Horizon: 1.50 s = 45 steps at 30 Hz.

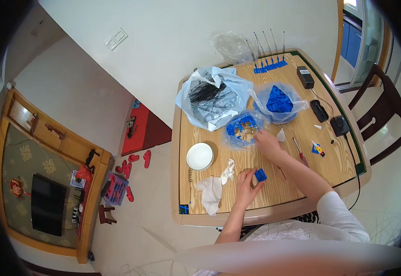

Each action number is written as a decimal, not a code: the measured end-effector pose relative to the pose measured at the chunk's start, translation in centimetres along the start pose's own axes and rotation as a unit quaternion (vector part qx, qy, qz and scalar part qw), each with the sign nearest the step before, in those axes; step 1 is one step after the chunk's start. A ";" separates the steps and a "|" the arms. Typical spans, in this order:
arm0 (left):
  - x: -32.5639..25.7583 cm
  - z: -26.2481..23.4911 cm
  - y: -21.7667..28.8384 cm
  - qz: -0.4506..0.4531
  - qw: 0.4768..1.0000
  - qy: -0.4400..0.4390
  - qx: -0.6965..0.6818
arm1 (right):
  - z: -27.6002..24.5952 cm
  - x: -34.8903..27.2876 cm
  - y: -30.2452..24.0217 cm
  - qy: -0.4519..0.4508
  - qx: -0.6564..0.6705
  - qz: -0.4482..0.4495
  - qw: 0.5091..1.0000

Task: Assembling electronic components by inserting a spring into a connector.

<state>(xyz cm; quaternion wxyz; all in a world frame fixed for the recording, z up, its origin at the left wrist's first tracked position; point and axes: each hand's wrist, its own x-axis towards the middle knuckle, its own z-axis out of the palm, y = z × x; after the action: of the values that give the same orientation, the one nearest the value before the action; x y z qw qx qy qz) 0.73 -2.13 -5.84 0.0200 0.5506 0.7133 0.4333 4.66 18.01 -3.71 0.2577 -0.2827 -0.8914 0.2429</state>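
Sitting btwn L fingers [250, 173]: blue block [261, 175]; R fingers [259, 135] at bag [240, 146].

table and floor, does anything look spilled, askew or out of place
No spill shows. On the floor, red slippers lie scattered near the basket rather than lined up. On the table, what looks like a coil spring lies alone near the white bowl, apart from the dark springs in the light-blue bag.

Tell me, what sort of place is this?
Probably a home's living and dining area: there's a flat black rectangular television, red slippers on the pale glossy floor, and a dark brown wooden chair beside the wood-grain table.
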 end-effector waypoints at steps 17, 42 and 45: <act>-0.1 0.3 -0.6 -0.026 0.994 0.069 -0.077 | 5.3 8.6 -1.4 0.025 -0.094 -0.023 0.995; 0.3 -0.9 1.1 0.004 1.000 0.015 0.004 | -5.6 -8.3 -3.1 -0.122 0.143 -0.092 0.978; -0.1 -0.3 0.3 0.026 0.999 -0.002 0.024 | -5.7 -8.2 -2.9 -0.158 0.112 -0.120 0.974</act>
<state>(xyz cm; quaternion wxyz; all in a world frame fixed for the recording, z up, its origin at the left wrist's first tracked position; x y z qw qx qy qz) 0.80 -2.37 -5.53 -0.0034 0.5703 0.7086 0.4156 12.71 12.38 -0.38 0.1713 -0.1014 -0.9151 0.3506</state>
